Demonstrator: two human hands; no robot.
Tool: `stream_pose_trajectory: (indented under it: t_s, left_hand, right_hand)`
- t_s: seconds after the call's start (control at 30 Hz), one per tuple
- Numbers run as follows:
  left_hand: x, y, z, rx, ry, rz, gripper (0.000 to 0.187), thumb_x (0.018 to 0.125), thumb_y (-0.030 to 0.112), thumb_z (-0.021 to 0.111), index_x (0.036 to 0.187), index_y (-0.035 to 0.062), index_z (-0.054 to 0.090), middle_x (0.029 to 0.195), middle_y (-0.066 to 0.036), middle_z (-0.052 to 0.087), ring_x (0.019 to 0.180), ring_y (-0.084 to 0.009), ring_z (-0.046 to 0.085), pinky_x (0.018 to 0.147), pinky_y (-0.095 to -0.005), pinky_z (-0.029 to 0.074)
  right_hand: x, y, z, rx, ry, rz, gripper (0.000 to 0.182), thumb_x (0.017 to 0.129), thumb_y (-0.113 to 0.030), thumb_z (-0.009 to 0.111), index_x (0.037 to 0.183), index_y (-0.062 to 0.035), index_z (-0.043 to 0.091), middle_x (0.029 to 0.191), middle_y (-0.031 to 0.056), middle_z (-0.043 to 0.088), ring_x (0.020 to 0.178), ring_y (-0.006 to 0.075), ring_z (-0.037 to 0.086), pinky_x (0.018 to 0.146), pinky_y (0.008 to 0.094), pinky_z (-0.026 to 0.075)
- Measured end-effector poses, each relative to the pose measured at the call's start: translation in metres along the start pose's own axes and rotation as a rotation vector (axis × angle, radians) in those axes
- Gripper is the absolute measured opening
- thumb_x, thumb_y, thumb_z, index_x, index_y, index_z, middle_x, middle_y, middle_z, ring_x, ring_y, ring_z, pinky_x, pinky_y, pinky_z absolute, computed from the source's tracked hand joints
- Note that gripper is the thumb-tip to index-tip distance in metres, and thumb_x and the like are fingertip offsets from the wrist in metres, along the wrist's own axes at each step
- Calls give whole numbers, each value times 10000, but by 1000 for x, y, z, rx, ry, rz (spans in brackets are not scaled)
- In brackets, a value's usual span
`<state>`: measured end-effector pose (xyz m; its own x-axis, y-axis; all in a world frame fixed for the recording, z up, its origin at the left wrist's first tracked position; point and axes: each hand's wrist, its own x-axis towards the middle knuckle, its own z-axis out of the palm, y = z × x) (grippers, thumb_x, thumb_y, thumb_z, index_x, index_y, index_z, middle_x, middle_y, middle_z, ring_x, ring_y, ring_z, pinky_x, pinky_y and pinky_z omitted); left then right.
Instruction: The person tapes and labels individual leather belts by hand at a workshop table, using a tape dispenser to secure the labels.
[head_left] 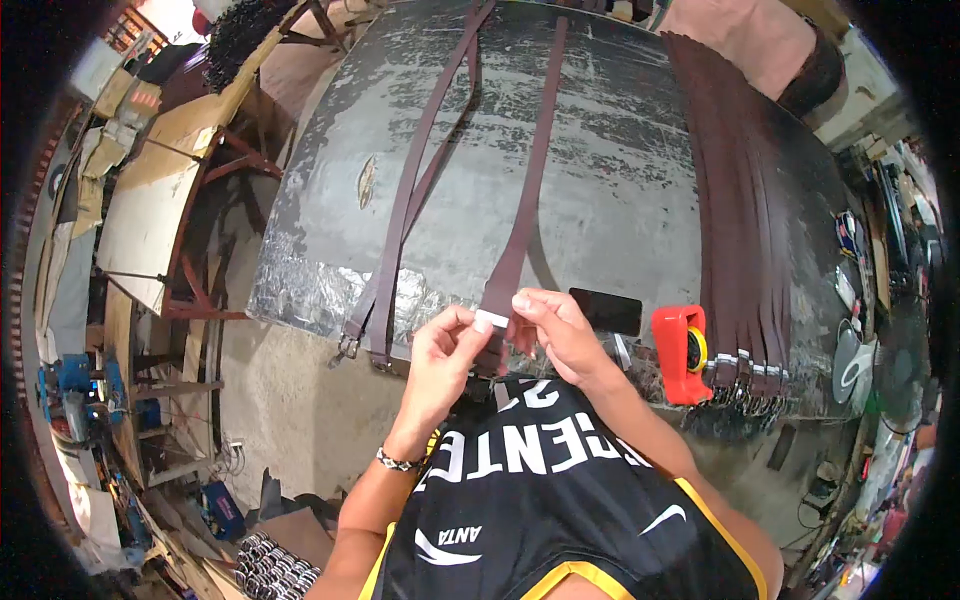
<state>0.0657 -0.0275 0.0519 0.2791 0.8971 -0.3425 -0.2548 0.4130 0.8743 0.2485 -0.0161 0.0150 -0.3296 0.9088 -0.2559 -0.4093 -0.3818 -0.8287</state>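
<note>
Both my hands are at a dark brown belt (521, 230) that runs away from me across the table. A white strip (491, 319) lies across its near end. My left hand (443, 348) is closed on the belt, its thumb pressing the left end of the strip. On the other side, my right hand (562, 328) pinches close to the strip's right end, against the belt's edge; its fingertips partly hide what they grip. Left of these, another brown belt (412, 200) with a metal buckle (347, 347) lies looped on the table.
The worn dark table (620, 130) fills the middle. A black phone (606, 311) and a red tape dispenser (676, 356) sit to my right, beside a row of many brown belts (735, 220) with white bands near their buckles. A wooden bench (155, 220) stands at left.
</note>
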Motion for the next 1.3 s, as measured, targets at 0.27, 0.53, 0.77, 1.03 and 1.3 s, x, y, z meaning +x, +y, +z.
stream_pose_trajectory:
  t_s: [0.27, 0.53, 0.77, 1.03, 1.3]
  left_hand:
    - [-1, -10, 7, 192, -52, 23, 134, 962, 96, 610, 1011, -28, 606, 852, -78, 682, 743, -117, 647, 686, -269, 552]
    - [-7, -10, -4, 118, -194, 78, 118, 977, 56, 555, 1036, -33, 606, 907, -94, 690, 794, -154, 669, 741, -298, 561]
    - [-26, 8, -10, 526, -221, 127, 166, 903, 90, 674, 841, -1, 549, 847, -70, 679, 777, -103, 620, 680, -256, 494]
    - [-23, 36, 6, 373, -313, 207, 147, 896, 49, 671, 879, -18, 542, 896, -141, 709, 826, -166, 664, 744, -285, 519]
    - [14, 39, 81, 483, -284, 255, 147, 910, 53, 669, 828, -14, 568, 831, -74, 691, 755, -96, 649, 655, -228, 468]
  right_hand:
    - [35, -17, -12, 309, 25, -61, 414, 967, -270, 550, 1277, 5, 544, 1079, 126, 684, 935, 201, 652, 879, 342, 499]
    - [88, -150, -56, 37, 84, -397, 206, 965, -250, 528, 1049, -68, 571, 1108, 181, 696, 939, 242, 680, 880, 389, 511]
    - [89, -301, -36, -116, 53, -631, 282, 942, -254, 570, 1061, -4, 621, 1061, 170, 710, 930, 243, 697, 823, 361, 525]
    - [57, -413, -19, -139, 210, -937, 196, 914, -180, 584, 1006, -12, 623, 916, 161, 721, 800, 223, 711, 702, 369, 568]
    - [67, -470, -121, -100, 412, -879, 159, 875, -116, 627, 919, 27, 680, 839, 170, 716, 661, 246, 688, 586, 376, 546]
